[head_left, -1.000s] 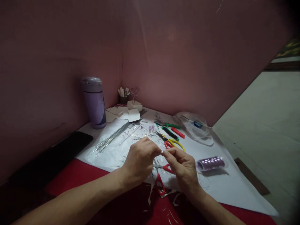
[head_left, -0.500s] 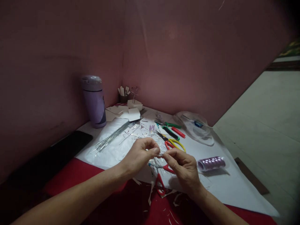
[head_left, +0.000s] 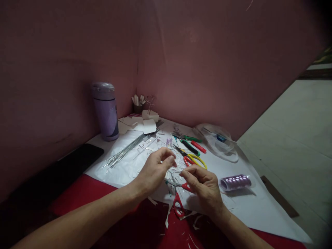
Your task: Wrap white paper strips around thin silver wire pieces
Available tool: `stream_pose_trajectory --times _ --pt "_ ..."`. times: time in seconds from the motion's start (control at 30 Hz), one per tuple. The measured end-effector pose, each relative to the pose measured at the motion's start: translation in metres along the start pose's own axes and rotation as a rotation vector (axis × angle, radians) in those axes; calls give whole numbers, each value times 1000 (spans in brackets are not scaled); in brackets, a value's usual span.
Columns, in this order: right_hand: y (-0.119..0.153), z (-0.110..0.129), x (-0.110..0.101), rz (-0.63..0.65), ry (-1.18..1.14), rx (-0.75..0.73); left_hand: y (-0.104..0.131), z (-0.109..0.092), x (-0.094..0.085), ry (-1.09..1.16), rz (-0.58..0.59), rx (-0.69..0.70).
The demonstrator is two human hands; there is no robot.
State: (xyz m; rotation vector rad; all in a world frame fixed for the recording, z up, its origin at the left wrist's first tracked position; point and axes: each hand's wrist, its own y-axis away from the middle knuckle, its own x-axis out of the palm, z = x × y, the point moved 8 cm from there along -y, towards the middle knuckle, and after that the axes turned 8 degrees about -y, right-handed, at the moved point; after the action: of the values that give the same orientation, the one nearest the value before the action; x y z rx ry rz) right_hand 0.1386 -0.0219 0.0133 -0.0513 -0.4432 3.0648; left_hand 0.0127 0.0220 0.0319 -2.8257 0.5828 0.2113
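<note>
My right hand (head_left: 203,185) is closed in a pinch of thumb and forefinger. A short, thin, pale wire (head_left: 177,172) seems to stick out from its fingertips; its details are too small to see. Just to the left, my left hand (head_left: 158,169) hovers with thumb and fingers curved and slightly apart, nothing visible in them. Below the hands lie red-handled scissors (head_left: 178,205), partly covered by my right hand. Behind them rest scissors with red and yellow handles (head_left: 197,160). Scraps of wire and thread (head_left: 147,148) are strewn around on the white sheet (head_left: 259,211).
Long wires (head_left: 124,152) lie in a bundle at left, near a purple tumbler (head_left: 105,114) and a black phone-like slab (head_left: 90,150). Green-handled pliers (head_left: 190,147), a red cutter (head_left: 198,146), a plastic bag (head_left: 228,152) and a purple thread spool (head_left: 236,182) sit at right. Pink walls stand behind.
My left fingertips have come away from my right ones, opening a small gap between the hands. My right hand keeps its pinch. The view has shifted slightly.
</note>
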Motion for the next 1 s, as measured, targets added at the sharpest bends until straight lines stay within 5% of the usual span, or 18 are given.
stream_pose_trajectory --times 0.2,0.4,0.6,0.83,1.0 --pt "0 -1 -1 -11 -14 -1 6 -19 6 -188 42 146" --pt "1 -1 -2 41 -12 -2 3 5 14 38 194 -121" --pt "1 -6 2 108 -32 53 5 3 22 116 358 -83" --pt "1 1 0 102 -72 -21 6 -4 20 -114 260 7" --pt "-1 3 -3 77 -75 -43 4 -1 20 30 265 -50"
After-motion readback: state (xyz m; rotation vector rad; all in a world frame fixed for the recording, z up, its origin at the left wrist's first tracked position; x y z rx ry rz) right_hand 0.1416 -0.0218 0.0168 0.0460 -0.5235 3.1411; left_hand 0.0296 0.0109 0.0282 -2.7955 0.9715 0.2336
